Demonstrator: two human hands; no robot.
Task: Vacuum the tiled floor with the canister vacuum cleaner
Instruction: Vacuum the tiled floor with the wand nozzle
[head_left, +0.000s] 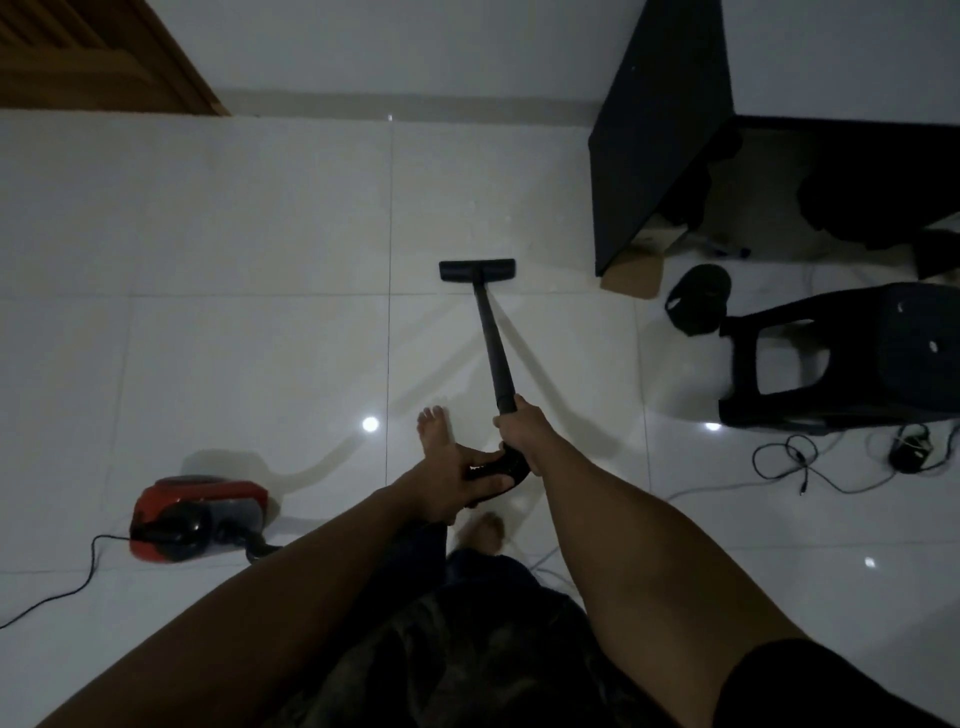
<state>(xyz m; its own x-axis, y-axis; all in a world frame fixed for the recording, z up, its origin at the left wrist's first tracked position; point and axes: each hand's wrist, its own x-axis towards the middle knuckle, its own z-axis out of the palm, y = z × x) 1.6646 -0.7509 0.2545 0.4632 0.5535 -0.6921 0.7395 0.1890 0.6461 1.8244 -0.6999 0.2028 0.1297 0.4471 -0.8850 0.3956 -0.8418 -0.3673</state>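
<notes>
A red and black canister vacuum (197, 518) sits on the white tiled floor (249, 218) at the lower left. Its dark wand (493, 343) runs away from me to the flat floor head (477, 270), which rests on the tiles ahead. My right hand (519, 423) grips the wand's lower end. My left hand (457, 480) holds the curved black handle (493, 470) just behind it. My bare feet show below the hands.
A black desk panel (654, 156) stands at the upper right with cardboard (636, 270) at its foot. A black plastic stool (841, 358), a dark cap (698, 299) and loose cables (810, 462) lie to the right. A wooden door (93, 52) is top left. The vacuum's cord (78, 582) trails left.
</notes>
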